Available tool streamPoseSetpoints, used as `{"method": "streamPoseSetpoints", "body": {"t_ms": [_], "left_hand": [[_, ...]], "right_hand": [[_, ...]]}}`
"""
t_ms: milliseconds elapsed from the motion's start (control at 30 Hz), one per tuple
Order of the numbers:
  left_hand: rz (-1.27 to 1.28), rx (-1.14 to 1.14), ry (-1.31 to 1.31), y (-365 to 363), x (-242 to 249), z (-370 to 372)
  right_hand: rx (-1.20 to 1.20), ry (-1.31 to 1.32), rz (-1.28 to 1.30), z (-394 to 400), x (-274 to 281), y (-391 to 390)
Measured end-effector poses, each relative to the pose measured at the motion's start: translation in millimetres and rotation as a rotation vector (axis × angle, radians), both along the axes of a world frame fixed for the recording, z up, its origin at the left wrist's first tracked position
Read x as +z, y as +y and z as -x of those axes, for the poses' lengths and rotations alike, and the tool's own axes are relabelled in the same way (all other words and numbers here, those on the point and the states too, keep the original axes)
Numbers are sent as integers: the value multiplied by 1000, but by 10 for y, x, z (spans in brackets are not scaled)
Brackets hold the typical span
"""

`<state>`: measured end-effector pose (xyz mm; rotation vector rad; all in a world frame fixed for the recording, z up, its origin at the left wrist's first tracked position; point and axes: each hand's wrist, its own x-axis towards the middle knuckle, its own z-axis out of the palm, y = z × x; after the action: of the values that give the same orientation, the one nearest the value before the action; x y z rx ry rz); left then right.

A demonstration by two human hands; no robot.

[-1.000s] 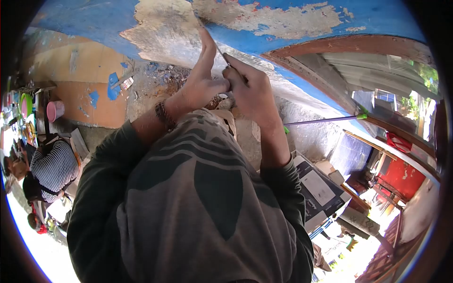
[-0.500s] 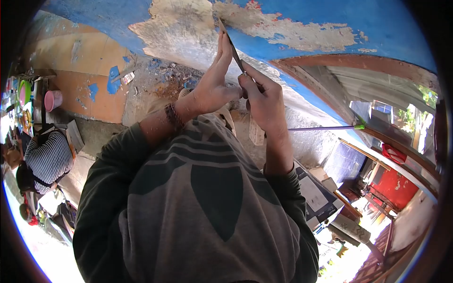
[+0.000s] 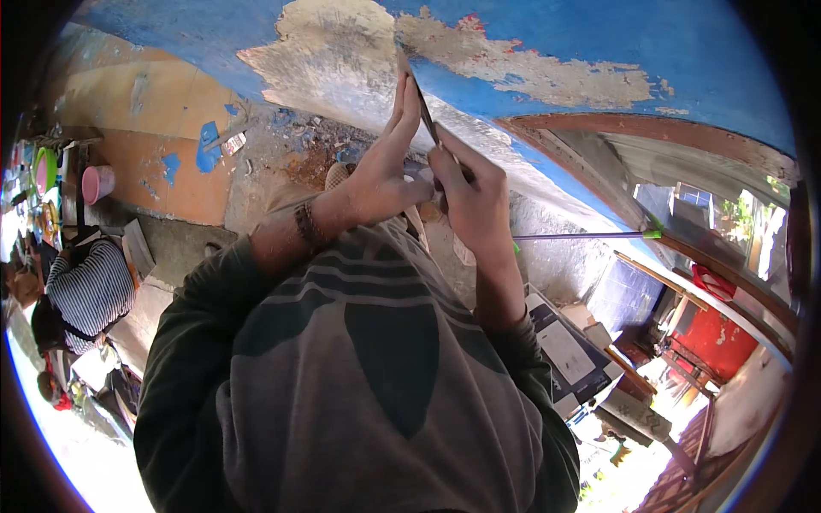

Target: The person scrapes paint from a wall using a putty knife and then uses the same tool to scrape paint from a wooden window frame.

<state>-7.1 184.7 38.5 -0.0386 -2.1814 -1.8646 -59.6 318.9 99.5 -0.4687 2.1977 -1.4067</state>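
A thin dark blade (image 3: 422, 101) is gripped in my right hand (image 3: 469, 181), its fingers wrapped round the handle end. The blade's tip meets the wall (image 3: 547, 26), at the border between blue paint and a bare, peeled patch (image 3: 329, 56). My left hand (image 3: 393, 162) has its fingers stretched out, lying along the blade's left side, with the thumb reaching toward my right hand. Part of the handle is hidden by my fingers.
A person in a striped top (image 3: 92, 286) is at the left, near a pink bucket (image 3: 97, 183). Paint flakes lie on the floor. A window frame (image 3: 667, 128) and a purple pole (image 3: 581, 235) are at the right.
Both hands and the blade have shifted slightly down in the view, and my right hand a little left. The blade's tip stays at the peeled patch.
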Motion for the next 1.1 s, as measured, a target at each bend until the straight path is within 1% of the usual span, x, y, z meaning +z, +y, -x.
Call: {"method": "streamPoseSetpoints", "body": {"t_ms": [33,67,133,267,367,467,533,567,633,733,867,933,967,1033,1100], "left_hand": [[-70,-8,-1,24,-12,0],[-75,-9,-4,26,-8,-18],[-44,-49,-41,-21,27,-38],[39,-65,11,-14,66,-10],[34,-61,-22,15,67,-15],[62,-74,42,-2,25,-20],[-26,-3,-18,-11,-48,-3],[-25,-2,-17,-30,-49,-24],[0,-60,-59,-96,-6,-47],[0,-72,-16,-60,72,-15],[42,-64,-1,-33,52,-22],[-9,-123,-8,-37,60,-23],[-6,-122,-7,-35,54,-11],[-44,-55,-30,-21,40,15],[-14,-84,-28,-63,27,8]], "right_hand": [[-20,16,-9,-4,2,-7],[-21,13,-15,-23,10,4],[-52,-92,-59,-50,33,10],[-79,-92,-16,-79,40,57],[-86,-65,-17,-97,17,83],[-57,-9,-35,-72,55,63],[1,8,-31,-7,-19,-30],[1,9,-30,-31,-18,-28],[-5,17,-21,-66,8,-25],[-45,-21,-26,-63,63,11],[-51,-5,-71,-75,36,59],[-33,82,-107,-86,71,83],[-32,83,-105,-64,42,62],[-55,0,-13,-18,-31,10],[-54,19,-47,-32,17,28]]}}
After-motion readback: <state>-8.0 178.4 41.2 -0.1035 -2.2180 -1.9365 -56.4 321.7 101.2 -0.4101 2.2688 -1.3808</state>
